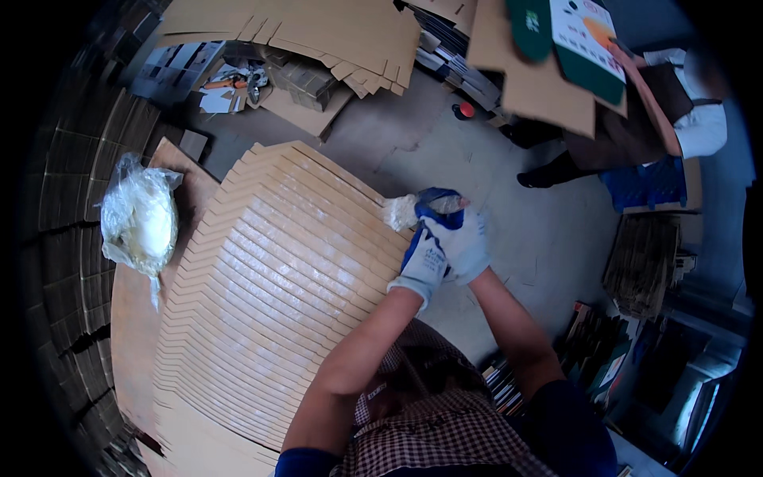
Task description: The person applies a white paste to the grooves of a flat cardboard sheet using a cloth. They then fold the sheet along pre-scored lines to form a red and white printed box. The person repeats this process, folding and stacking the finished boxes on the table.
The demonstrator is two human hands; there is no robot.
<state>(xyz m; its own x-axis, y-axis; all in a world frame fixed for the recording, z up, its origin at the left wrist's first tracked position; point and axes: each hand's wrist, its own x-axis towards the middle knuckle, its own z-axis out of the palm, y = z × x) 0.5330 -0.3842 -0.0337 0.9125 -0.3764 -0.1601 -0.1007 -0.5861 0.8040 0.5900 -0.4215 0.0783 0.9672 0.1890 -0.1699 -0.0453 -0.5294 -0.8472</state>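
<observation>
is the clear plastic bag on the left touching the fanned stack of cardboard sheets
Apart. The head view shows the clear plastic bag lying on a flat brown board, with a strip of that board showing between it and the fanned stack of cardboard sheets.

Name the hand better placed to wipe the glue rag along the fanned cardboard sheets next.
Probably the left hand: it lies at the edge of the fanned cardboard sheets beside the rag; the right hand sits farther off.

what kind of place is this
Likely a carton-making or packing workshop: a fanned stack of cardboard blanks under the gloved hands, flat box sheets piled on a concrete floor, and another worker carrying printed cartons.
</observation>
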